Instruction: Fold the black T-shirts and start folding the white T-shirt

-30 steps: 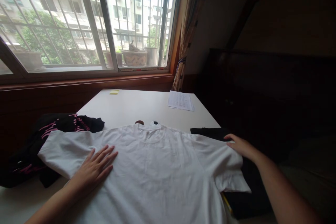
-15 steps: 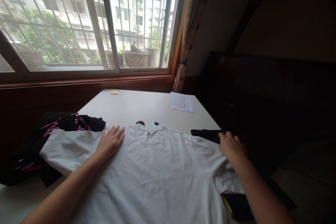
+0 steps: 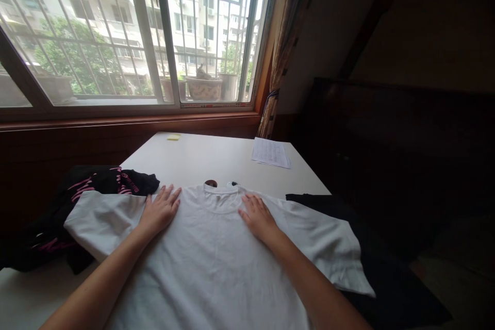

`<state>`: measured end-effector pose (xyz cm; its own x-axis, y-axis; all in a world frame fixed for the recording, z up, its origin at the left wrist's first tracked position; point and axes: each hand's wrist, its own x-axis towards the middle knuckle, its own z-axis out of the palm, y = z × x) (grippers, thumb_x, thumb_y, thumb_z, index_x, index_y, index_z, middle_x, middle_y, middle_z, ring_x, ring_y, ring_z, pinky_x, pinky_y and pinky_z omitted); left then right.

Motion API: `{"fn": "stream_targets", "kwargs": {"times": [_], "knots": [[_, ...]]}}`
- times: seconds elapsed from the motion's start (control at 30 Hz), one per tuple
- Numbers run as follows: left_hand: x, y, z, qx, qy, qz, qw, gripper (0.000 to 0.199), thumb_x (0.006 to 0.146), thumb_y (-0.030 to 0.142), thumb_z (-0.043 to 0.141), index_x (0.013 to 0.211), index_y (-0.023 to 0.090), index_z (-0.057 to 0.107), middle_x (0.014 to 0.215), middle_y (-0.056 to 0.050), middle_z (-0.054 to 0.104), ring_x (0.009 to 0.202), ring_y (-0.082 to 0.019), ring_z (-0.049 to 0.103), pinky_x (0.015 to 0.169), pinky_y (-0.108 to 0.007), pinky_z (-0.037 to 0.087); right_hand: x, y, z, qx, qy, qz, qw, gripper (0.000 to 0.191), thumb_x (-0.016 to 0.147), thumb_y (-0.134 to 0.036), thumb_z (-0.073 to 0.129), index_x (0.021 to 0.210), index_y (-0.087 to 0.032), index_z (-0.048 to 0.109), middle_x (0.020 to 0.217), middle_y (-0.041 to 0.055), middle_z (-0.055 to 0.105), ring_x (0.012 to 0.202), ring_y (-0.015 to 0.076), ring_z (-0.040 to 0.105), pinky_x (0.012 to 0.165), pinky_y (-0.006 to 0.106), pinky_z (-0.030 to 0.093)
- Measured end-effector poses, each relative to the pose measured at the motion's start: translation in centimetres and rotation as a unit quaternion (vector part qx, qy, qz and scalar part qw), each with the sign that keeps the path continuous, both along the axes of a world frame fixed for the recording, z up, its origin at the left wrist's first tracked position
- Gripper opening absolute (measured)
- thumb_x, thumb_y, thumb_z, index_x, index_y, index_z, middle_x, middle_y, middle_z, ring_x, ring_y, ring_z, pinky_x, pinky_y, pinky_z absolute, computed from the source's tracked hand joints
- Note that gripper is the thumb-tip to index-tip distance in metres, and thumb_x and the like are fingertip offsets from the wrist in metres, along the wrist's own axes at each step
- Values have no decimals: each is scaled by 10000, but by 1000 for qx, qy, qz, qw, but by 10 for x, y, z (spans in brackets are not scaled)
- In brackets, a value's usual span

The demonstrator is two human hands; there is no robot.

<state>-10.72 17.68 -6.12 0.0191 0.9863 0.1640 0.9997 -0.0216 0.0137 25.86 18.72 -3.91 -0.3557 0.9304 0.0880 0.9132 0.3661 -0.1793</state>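
Note:
A white T-shirt (image 3: pixel 216 263) lies spread out, its neckline away from me and its sleeves out to both sides. My left hand (image 3: pixel 160 210) rests flat on its left shoulder, fingers spread. Just right of the collar, my right hand (image 3: pixel 258 215) lies on the fabric with its fingers stretched out. Neither hand holds anything. The left sleeve overlaps a black garment with pink print (image 3: pixel 93 181). Beneath the right sleeve lies another black cloth (image 3: pixel 317 200).
The white table (image 3: pixel 209 157) bears printed sheets (image 3: pixel 271 152) at the back right and a yellow note (image 3: pixel 174 137) at the back left. A brown round object (image 3: pixel 211 183) and a white one (image 3: pixel 233 184) sit behind the collar. Beyond are a barred window and a curtain (image 3: pixel 273 90).
My right hand has moved left from the right sleeve's outer edge to beside the collar. The right sleeve now lies stretched farther out. My left hand has stayed on the shirt.

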Motion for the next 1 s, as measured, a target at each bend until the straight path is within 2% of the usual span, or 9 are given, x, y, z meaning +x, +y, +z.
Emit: {"fn": "stream_targets", "kwargs": {"times": [0.2, 0.3, 0.4, 0.47, 0.53, 0.7, 0.83, 1.0], "knots": [[1, 1, 2, 5, 3, 14, 1000, 520, 1036, 387, 296, 1538, 282, 380, 1632, -107, 302, 1513, -339, 222, 1134, -682, 187, 4, 10, -11, -8, -4, 5, 1000, 636, 1030, -520, 283, 1555, -164, 338, 1642, 85, 285, 1514, 260, 210, 1243, 434, 106], [8, -1, 6, 44, 6, 2, 999, 509, 1024, 345, 323, 1514, 251, 427, 1626, -112, 315, 1514, -344, 218, 1153, -693, 136, 10, 11, -14, -3, -2, 7, 1000, 670, 1027, -554, 246, 1570, -166, 304, 1650, 66, 259, 1523, 240, 195, 1247, 441, 92], [23, -5, 9, 76, 4, -79, 994, 502, 1008, 295, 352, 1492, 225, 462, 1603, -97, 370, 1515, -307, 233, 1206, -606, 131, 14, 11, -17, -4, -2, 0, 1000, 700, 1020, -572, 234, 1580, -153, 277, 1654, 62, 239, 1526, 229, 188, 1249, 437, 84], [37, -6, 7, 56, -7, -142, 988, 498, 1012, 319, 362, 1485, 211, 474, 1583, -95, 409, 1503, -291, 273, 1214, -537, 195, 15, 12, -18, -6, -3, -3, 1000, 706, 1017, -575, 231, 1585, -156, 262, 1659, 57, 219, 1530, 226, 176, 1249, 438, 74], [51, -4, 4, 23, -21, -163, 986, 515, 1023, 379, 352, 1497, 208, 457, 1589, -97, 396, 1496, -295, 291, 1202, -532, 233, 15, 13, -19, -11, -5, -3, 1000, 708, 1016, -576, 225, 1593, -166, 240, 1665, 49, 194, 1534, 224, 158, 1250, 440, 65], [70, 12, 2, -26, -33, -105, 994, 572, 1022, 468, 330, 1555, 263, 342, 1649, -56, 258, 1523, -293, 216, 1205, -594, 150, 15, 20, -21, -17, -22, -16, 999, 716, 1011, -583, 206, 1605, -183, 193, 1676, 22, 140, 1542, 201, 114, 1253, 423, 42], [68, 26, 7, -46, -38, -75, 995, 590, 1022, 496, 300, 1568, 274, 307, 1658, -45, 231, 1535, -286, 169, 1205, -610, 114, 16, 31, -22, -30, -31, -27, 999, 730, 1005, -603, 198, 1608, -193, 170, 1678, 15, 135, 1545, 196, 97, 1251, 425, 46], [60, 34, 7, -43, -45, -66, 996, 583, 1027, 507, 277, 1569, 295, 301, 1662, -51, 217, 1538, -292, 154, 1195, -633, 102, 21, 43, -24, -32, -27, -17, 999, 746, 998, -629, 197, 1605, -196, 186, 1677, 22, 142, 1545, 199, 92, 1248, 434, 53]]}}
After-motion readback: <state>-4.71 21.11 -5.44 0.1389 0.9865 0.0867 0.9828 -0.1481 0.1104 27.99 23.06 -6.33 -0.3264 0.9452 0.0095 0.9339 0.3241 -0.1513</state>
